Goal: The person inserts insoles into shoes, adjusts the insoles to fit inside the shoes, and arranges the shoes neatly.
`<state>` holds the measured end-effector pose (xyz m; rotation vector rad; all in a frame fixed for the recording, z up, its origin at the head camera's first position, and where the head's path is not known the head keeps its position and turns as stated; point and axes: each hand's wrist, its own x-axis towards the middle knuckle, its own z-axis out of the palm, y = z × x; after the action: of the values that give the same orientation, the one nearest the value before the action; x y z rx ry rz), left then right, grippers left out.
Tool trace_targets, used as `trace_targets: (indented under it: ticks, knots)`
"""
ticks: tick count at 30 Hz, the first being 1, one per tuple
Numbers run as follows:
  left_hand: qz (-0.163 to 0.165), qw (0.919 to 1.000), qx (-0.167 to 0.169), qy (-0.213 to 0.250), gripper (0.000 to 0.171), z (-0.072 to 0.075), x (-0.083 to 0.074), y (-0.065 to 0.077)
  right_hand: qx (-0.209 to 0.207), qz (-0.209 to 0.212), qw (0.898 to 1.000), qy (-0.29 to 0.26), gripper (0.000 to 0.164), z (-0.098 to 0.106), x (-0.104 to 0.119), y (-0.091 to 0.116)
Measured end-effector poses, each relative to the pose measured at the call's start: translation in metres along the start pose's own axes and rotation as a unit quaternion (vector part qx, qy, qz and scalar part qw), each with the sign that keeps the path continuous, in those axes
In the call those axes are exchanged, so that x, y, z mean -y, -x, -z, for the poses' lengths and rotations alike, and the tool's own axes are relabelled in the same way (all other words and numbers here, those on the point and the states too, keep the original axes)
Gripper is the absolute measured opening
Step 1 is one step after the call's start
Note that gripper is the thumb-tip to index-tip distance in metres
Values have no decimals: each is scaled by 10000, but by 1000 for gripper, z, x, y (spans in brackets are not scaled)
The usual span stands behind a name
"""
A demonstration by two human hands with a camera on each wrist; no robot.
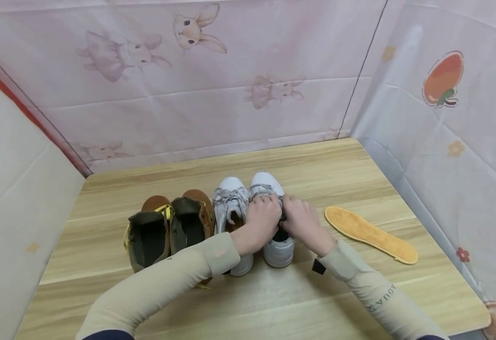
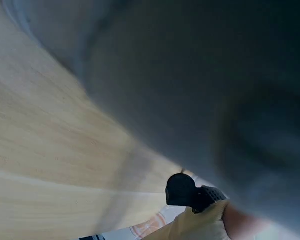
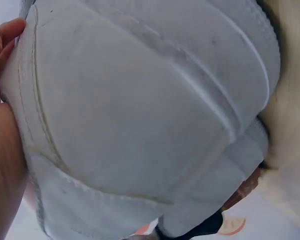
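Two white sneakers with grey laces stand side by side, toes pointing away. At the opening of the right-hand white sneaker (image 1: 278,255), my left hand (image 1: 262,222) grips the left side near the laces. Opposite it, my right hand (image 1: 301,219) holds the right edge of the same opening, fingers curled over it. The hands hide much of the opening, and its inside looks dark. In the right wrist view the sneaker's pale side (image 3: 125,110) fills most of the picture. Beside my left forearm is the other white sneaker (image 1: 231,184). A blurred, dark surface covers much of the left wrist view.
Left of the sneakers stand brown shoes (image 1: 149,236) with dark linings and yellow laces, partly behind my left sleeve. An orange-yellow insole (image 1: 371,233) lies flat to the right on the wooden table (image 1: 299,307). Printed curtains (image 1: 214,108) enclose the back and sides.
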<state>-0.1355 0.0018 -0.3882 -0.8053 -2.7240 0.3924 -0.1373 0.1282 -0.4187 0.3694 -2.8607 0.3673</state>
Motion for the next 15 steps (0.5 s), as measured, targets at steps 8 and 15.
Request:
trace_targets:
  ticks: [8, 15]
  knots:
    - [227, 9986, 36, 482, 24, -1, 2, -2, -486, 327, 9982, -157, 23, 6, -4, -1]
    - [192, 9890, 500, 1379, 17, 2, 10, -2, -857, 520, 9945, 301, 29, 10, -1, 2]
